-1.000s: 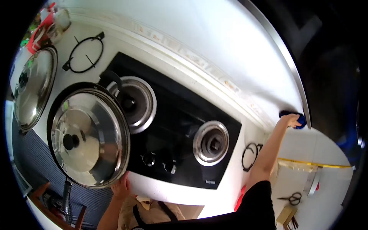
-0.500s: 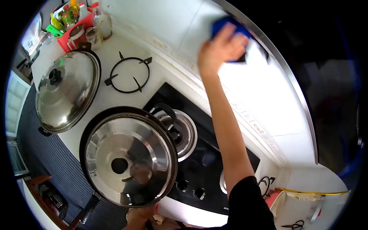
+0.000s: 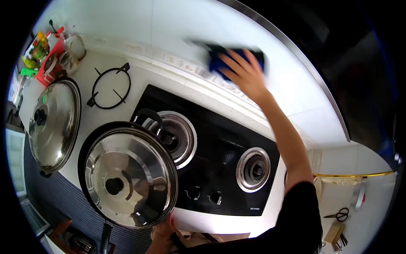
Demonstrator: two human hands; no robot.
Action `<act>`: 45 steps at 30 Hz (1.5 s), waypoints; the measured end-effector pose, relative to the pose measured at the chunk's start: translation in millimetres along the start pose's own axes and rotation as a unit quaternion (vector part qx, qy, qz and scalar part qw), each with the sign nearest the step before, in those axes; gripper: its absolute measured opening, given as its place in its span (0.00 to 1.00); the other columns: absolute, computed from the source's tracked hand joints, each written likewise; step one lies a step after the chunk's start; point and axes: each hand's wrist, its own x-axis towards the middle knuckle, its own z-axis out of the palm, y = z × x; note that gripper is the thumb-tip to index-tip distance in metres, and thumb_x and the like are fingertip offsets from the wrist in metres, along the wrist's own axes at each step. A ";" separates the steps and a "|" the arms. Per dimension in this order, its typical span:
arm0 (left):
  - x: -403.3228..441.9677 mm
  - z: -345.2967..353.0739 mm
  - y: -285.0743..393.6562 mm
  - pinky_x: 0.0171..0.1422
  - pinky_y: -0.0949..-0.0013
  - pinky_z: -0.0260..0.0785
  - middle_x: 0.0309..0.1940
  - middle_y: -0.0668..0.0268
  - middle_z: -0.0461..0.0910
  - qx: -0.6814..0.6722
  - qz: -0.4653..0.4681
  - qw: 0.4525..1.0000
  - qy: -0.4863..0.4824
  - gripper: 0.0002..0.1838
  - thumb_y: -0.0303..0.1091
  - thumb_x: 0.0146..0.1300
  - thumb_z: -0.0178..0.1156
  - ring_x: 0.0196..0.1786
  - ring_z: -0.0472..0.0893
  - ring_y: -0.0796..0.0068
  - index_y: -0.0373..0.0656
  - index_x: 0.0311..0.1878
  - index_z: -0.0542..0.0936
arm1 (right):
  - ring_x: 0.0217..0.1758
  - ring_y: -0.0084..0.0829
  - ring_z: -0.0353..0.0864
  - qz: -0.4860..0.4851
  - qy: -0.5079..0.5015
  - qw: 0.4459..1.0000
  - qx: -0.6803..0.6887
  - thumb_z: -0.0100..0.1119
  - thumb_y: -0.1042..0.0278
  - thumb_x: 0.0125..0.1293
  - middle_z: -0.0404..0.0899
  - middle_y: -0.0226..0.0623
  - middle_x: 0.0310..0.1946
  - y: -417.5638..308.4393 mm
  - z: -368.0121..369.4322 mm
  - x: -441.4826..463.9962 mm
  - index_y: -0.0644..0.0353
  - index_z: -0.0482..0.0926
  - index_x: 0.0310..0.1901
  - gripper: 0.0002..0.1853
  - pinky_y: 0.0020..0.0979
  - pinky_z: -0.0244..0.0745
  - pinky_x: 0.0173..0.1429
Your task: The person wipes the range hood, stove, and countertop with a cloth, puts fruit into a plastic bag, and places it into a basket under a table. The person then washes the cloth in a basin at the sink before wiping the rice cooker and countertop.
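Observation:
My right hand (image 3: 243,72) presses a dark blue cloth (image 3: 215,63) to the white tiled wall, fingers laid over it; the cloth is blurred by motion. Low in the view, my left hand (image 3: 165,226) is at the near rim of a black wok (image 3: 84,169), its fingers hidden, so its grip cannot be made out. A shiny domed lid (image 3: 101,156) with a black knob covers the wok. The wok overlaps the front left of the black gas hob (image 3: 211,148) and part of the counter. Its long handle (image 3: 106,237) points toward the bottom.
Another lidded pan (image 3: 57,122) stands at the left. Behind it are a red basket (image 3: 50,63) of bottles and a glass jar (image 3: 69,62). A loose pan support (image 3: 111,88) lies on the counter. The range hood edge (image 3: 292,42) runs above; scissors (image 3: 338,214) hang at the right.
My right hand has moved the cloth down along the wall, toward the patterned tile border. The view has shifted, showing more of the hob and its right burner. My left hand stays at the wok.

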 end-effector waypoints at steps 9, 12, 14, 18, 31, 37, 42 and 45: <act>-8.9 15.7 -2.4 0.60 0.47 0.63 0.53 0.51 0.76 0.060 -0.008 0.998 0.006 0.20 0.31 0.56 0.57 0.54 0.75 0.49 0.46 0.54 0.79 | 0.64 0.36 0.66 0.078 -0.279 0.954 -0.073 0.59 0.67 0.51 0.73 0.33 0.54 101.2 -86.2 -440.2 0.51 0.79 0.28 0.02 0.53 0.54 0.71; -20.5 25.7 -11.9 0.58 0.44 0.63 0.50 0.56 0.78 0.003 -0.042 0.999 -0.032 0.17 0.29 0.57 0.56 0.54 0.75 0.52 0.48 0.51 0.81 | 0.64 0.36 0.67 0.063 -0.256 0.964 -0.037 0.59 0.66 0.52 0.74 0.33 0.54 89.7 -57.0 -416.6 0.51 0.80 0.29 0.03 0.51 0.54 0.70; -23.0 30.0 -17.9 0.58 0.46 0.64 0.50 0.57 0.79 -0.033 -0.047 0.998 -0.036 0.18 0.29 0.56 0.57 0.53 0.76 0.54 0.48 0.51 0.81 | 0.64 0.35 0.67 0.057 -0.215 0.975 0.000 0.59 0.66 0.52 0.74 0.32 0.55 69.4 -28.4 -373.1 0.50 0.81 0.30 0.04 0.49 0.54 0.71; -11.5 12.5 -9.5 0.53 0.50 0.70 0.51 0.54 0.79 -0.017 -0.014 0.999 -0.041 0.20 0.32 0.56 0.58 0.49 0.79 0.52 0.47 0.54 0.79 | 0.66 0.35 0.64 0.015 -0.140 0.989 0.043 0.57 0.65 0.54 0.73 0.30 0.59 -4.2 38.5 -193.4 0.47 0.85 0.37 0.10 0.46 0.52 0.72; -33.9 41.9 -30.0 0.50 0.52 0.72 0.44 0.49 0.79 -0.087 -0.010 0.996 0.003 0.19 0.31 0.58 0.60 0.44 0.80 0.49 0.43 0.54 0.78 | 0.61 0.36 0.65 -0.048 0.095 0.994 0.036 0.53 0.65 0.59 0.76 0.31 0.50 -150.4 154.5 226.3 0.52 0.84 0.38 0.10 0.41 0.53 0.72; -23.3 23.7 -16.1 0.56 0.52 0.68 0.43 0.59 0.81 -0.070 -0.014 0.997 0.014 0.15 0.29 0.57 0.60 0.47 0.79 0.58 0.46 0.49 0.80 | 0.65 0.38 0.64 0.029 -0.040 0.990 0.133 0.54 0.66 0.57 0.70 0.32 0.61 -114.3 121.1 10.1 0.47 0.84 0.47 0.16 0.41 0.56 0.71; -15.8 21.9 -13.0 0.62 0.49 0.58 0.51 0.58 0.78 0.019 0.009 1.000 0.003 0.14 0.29 0.59 0.57 0.56 0.74 0.56 0.46 0.49 0.78 | 0.64 0.49 0.64 0.244 -0.132 0.936 0.217 0.62 0.82 0.34 0.65 0.42 0.63 -73.8 67.2 -230.3 0.50 0.82 0.47 0.30 0.44 0.62 0.66; -9.5 21.4 -12.2 0.64 0.46 0.56 0.57 0.52 0.73 0.062 0.063 0.995 0.043 0.11 0.30 0.62 0.53 0.60 0.71 0.49 0.44 0.47 0.77 | 0.65 0.52 0.63 0.346 -0.163 0.901 0.207 0.57 0.86 0.37 0.66 0.48 0.60 -48.6 47.7 -358.7 0.53 0.82 0.47 0.29 0.44 0.61 0.69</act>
